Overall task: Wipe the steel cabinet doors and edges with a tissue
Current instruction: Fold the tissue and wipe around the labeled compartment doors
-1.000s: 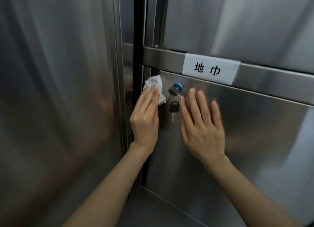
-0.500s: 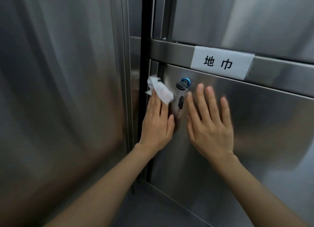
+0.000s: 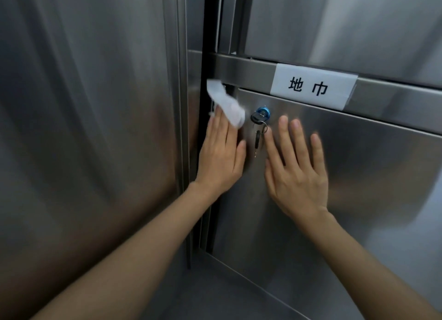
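Risk noted: tissue close to the key at the door's left edge.

Left hand [image 3: 221,157] lies flat, fingers straight and together, pressing the white tissue [image 3: 226,104] against the upper left corner of the lower cabinet door [image 3: 358,188], by the dark gap. Right hand [image 3: 296,176] rests spread and flat on the door, holding nothing, forefinger just beside the hanging key [image 3: 257,138] under the blue lock [image 3: 263,111]. Likely faults: the loose tissue end catching in the gap or on the key ring; either hand knocking the key; fresh fingerprints from the bracing palm; the paper label [image 3: 313,86] above being scuffed.
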